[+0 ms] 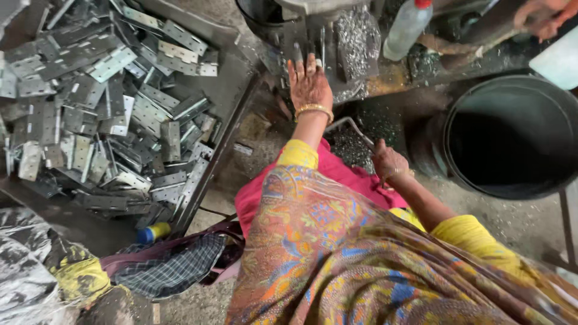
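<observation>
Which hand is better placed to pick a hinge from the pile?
Probably the left hand: it is open and stretched out on the side of the pile. The right hand is curled by the tray, farther away.

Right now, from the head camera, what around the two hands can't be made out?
- Left hand: fingertips blend into the dark machine parts; what they touch is unclear.
- Right hand: closed, seen from behind; any grip on something is hidden by the hand.
- Black drum: inside is in shadow; contents invisible.
- Plastic bottle: top cut off by the upper edge.
- Another person's hand: cropped at the top right corner.
</observation>
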